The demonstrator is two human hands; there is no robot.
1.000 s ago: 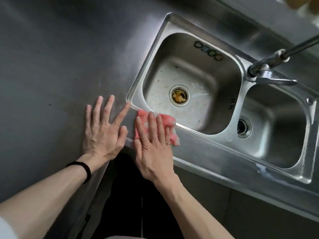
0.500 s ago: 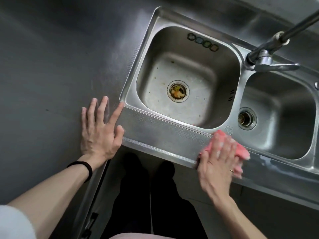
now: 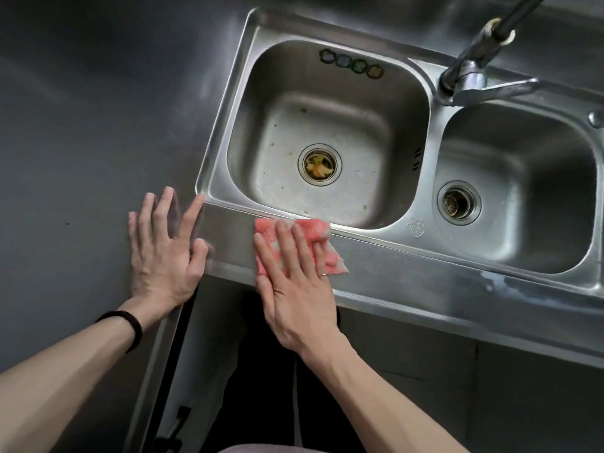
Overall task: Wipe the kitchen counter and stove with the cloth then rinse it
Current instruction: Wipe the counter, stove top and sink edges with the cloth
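Here, flat right hand (image 3: 295, 289) on crumpled pink cloth (image 3: 312, 231), brushed-steel counter (image 3: 408, 276).

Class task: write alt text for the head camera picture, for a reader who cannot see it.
A right hand presses a pink cloth flat on the steel counter edge in front of a double sink. The left hand rests open on the counter to its left.

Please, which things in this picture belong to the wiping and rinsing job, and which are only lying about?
Belong to the job: pink cloth, pressed flat by the right hand; steel counter; faucet and double sink, for rinsing.

Only there: left hand resting on the counter; black wristband; four round stickers in the left basin; food scraps in its drain.
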